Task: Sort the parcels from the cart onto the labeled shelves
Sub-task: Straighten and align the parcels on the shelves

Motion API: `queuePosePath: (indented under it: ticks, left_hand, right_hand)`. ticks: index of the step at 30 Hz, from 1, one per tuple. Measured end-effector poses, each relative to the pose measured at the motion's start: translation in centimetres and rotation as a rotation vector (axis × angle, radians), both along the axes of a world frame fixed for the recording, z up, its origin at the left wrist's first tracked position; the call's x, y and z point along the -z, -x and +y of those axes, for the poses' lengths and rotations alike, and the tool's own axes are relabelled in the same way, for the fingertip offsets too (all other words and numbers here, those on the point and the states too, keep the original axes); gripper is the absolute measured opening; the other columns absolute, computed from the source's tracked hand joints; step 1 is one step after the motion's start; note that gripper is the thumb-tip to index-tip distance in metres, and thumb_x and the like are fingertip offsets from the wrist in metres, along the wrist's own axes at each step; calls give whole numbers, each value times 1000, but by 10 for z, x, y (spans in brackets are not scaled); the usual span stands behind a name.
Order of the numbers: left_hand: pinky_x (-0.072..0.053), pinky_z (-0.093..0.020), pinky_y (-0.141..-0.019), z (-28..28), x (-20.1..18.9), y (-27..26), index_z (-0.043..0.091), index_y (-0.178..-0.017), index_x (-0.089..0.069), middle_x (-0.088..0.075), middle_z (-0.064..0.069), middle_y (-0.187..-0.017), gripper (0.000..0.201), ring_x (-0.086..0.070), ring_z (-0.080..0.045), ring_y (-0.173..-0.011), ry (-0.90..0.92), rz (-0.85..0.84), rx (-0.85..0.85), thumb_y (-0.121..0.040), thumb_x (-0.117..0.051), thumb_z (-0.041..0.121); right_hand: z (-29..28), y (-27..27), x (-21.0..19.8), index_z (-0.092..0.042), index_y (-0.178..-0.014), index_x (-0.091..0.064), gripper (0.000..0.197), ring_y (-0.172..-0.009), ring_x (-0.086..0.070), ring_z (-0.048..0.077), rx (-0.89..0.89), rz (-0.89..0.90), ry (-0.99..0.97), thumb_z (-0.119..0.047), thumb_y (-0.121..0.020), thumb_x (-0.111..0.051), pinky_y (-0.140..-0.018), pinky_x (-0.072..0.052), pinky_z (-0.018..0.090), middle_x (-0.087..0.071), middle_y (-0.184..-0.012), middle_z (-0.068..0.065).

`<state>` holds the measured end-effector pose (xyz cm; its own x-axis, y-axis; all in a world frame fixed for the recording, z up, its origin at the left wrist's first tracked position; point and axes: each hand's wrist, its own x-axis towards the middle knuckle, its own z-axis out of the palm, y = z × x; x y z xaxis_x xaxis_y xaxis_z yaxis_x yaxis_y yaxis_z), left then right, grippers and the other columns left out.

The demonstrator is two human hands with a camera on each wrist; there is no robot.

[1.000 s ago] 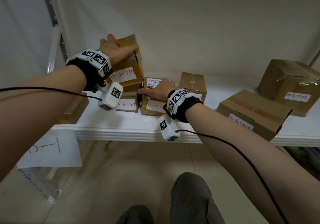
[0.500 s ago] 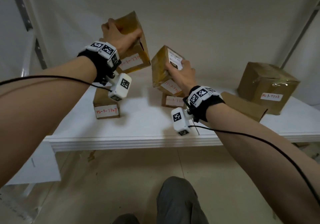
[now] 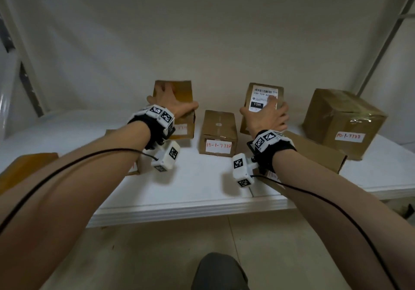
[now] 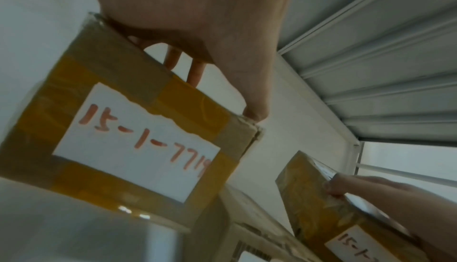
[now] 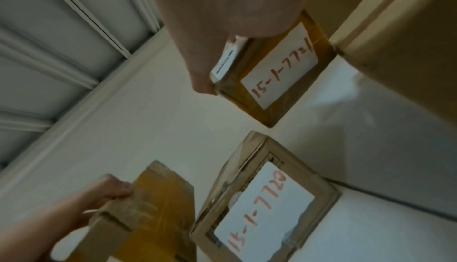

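Observation:
My left hand [image 3: 173, 104] grips a taped brown parcel [image 3: 183, 92] from above at the back left of the white shelf [image 3: 197, 191]. In the left wrist view its label [image 4: 133, 145] reads 15-1-7719 in red. Over to the right, my right hand [image 3: 266, 118] holds a second parcel [image 3: 265, 94] with a printed shipping label on top; the right wrist view shows 15-1-7721 on its front [image 5: 278, 70]. Both parcels are low over the shelf. I cannot tell whether they touch it.
Between the two held parcels stands a box marked 15-1-7720 [image 3: 219, 133]. A large box marked 15-1-7723 [image 3: 343, 121] sits at the right, a flat box [image 3: 318, 152] lies under my right forearm, and another box [image 3: 24, 168] is at the far left edge.
Both hands have carried their parcels down from a raised position and back, to either side of the 15-1-7720 box. The view has shifted right.

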<state>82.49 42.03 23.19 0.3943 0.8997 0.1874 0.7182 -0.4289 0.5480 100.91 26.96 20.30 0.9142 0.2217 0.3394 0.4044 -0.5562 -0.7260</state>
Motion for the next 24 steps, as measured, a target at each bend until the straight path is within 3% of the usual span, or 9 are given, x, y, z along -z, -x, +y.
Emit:
queuePosePath:
  ticks: [6, 10, 15, 18, 21, 24]
  left_hand:
    - [-37, -56, -109, 1, 17, -12, 22, -153, -22, -21, -8, -157, 109, -31, -46, -138, 89, 177, 12, -67, -69, 71]
    - [-39, -48, -106, -1, 21, -6, 18, -154, -22, -24, -11, -156, 109, -35, -39, -140, 127, 322, 46, -70, -69, 70]
    - [-42, -48, -104, -2, 15, 9, 18, -155, -19, -24, -14, -158, 113, -34, -40, -140, 124, 411, 17, -69, -68, 72]
    - [-42, -42, -100, -4, 11, 20, 14, -155, -22, -35, -16, -156, 110, -41, -38, -137, 143, 431, 35, -74, -62, 77]
    - [-34, -51, -113, -4, 7, 37, 17, -157, -18, -24, -15, -162, 115, -30, -40, -144, 139, 379, 1, -73, -50, 88]
    - [-27, -53, -115, -11, 0, 60, 15, -158, -16, -16, -15, -164, 102, -22, -42, -147, 109, 312, -75, -84, -47, 79]
  right_hand:
    - [17, -6, 8, -20, -135, -50, 72, -133, -34, 40, -132, 126, 246, -53, -76, -74, -111, -28, 50, -38, -144, 18]
    - [22, -3, 18, -20, -140, -46, 80, -137, -29, 41, -223, 242, 333, -59, -75, -72, -112, -31, 52, -37, -144, 19]
    - [23, 9, 22, -25, -141, -43, 82, -135, -33, 40, -310, 228, 389, -67, -74, -66, -112, -32, 53, -38, -145, 16]
    - [15, 18, 19, -26, -146, -40, 87, -142, -29, 40, -368, 235, 364, -76, -76, -49, -116, -25, 58, -36, -152, 15]
    - [-4, 15, 13, -19, -147, -40, 69, -145, -26, 38, -302, 173, 288, -60, -92, -47, -119, -20, 54, -33, -155, 18]
    - [-37, 4, 0, -11, -141, -43, 69, -141, -29, 40, -187, 107, 356, -61, -94, -49, -116, -25, 53, -33, -152, 20]
